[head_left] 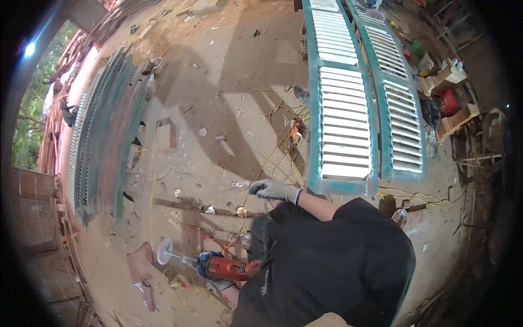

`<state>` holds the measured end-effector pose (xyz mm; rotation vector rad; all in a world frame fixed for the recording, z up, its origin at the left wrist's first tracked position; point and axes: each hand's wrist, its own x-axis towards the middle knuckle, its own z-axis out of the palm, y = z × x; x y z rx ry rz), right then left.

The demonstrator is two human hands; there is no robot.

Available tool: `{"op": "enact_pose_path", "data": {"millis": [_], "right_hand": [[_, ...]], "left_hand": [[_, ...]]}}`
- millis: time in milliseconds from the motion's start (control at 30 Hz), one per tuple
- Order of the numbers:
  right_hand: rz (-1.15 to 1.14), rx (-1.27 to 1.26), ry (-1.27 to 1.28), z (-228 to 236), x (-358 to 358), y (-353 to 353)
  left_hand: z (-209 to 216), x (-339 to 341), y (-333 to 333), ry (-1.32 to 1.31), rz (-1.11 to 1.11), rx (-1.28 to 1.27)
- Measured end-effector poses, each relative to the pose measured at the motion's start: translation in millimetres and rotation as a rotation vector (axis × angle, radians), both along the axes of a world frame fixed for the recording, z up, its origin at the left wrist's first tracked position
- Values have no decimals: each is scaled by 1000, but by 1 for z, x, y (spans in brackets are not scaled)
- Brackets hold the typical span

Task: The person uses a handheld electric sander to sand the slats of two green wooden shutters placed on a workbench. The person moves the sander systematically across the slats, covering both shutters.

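Note:
My left hand [208, 267], in a grey and blue work glove, wraps round the front of a red electric drill [229, 268]. A pale round disc [164, 250] sits on a metal shaft at the drill's nose, pointing left over the ground. My right hand [275, 191], gloved in grey, is held out above and right of the drill, with its fingers curled. The yellow-orange power cord [271, 162] runs to the fingertips, where it appears pinched, then continues below toward the drill. The drill's rear end lies close against my black shirt [327, 267].
Two long green louvered shutters [341, 128] stretch away on the right. More shutter panels [103, 131] lie at the left. Tangled cords [294, 131], a wooden block [165, 134], a brown cloth-like piece [140, 260] and scraps litter the dirt floor. Boxes [444, 82] stand far right.

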<state>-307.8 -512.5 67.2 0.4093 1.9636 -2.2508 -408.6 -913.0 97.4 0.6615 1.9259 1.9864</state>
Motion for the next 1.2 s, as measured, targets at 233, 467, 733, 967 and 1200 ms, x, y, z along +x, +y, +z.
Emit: {"op": "enact_pose_path", "data": {"millis": [233, 467, 733, 967, 1200], "right_hand": [[255, -93, 305, 67, -310, -43], [87, -185, 97, 185, -600, 102], [-793, -1238, 587, 172, -792, 330], [-1311, -711, 900, 186, -669, 442], [-1781, -514, 995, 122, -515, 585]], "left_hand": [[30, -332, 75, -730, -160, 736], [69, -712, 288, -1053, -132, 564], [52, -965, 594, -1099, -954, 680], [55, -867, 867, -1123, -1024, 306], [38, -633, 1093, -1040, -1172, -57]]}}
